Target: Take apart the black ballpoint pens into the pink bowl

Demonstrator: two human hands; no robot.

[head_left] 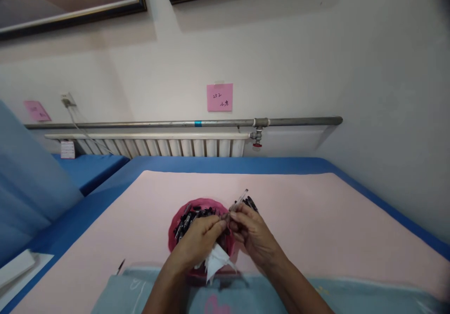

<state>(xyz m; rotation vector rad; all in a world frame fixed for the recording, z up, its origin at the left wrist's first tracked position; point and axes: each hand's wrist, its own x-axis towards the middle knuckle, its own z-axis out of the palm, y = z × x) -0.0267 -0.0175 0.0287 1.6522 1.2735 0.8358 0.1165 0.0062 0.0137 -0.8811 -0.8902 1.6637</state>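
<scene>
My left hand [204, 236] is closed over a pink basket, with a crumpled white tissue [217, 260] hanging below its fingers. Between the thumb and fingers of my right hand [251, 229] is a pen with a clear barrel [242, 197], pointing up and away. Both hands' fingertips meet at the pen's near end, where the exact grip is hidden. Many black pen parts fill the pink basket [172, 243] beneath my hands. Just behind my right hand lies a small group of black pen pieces [251, 203].
The pink tabletop [316, 220] has a blue border [228, 163]. A light blue cloth [267, 295] covers the near edge. A lone dark pen piece [120, 266] lies at the left. Beyond the table are a radiator [186, 146] and a metal pipe [147, 125].
</scene>
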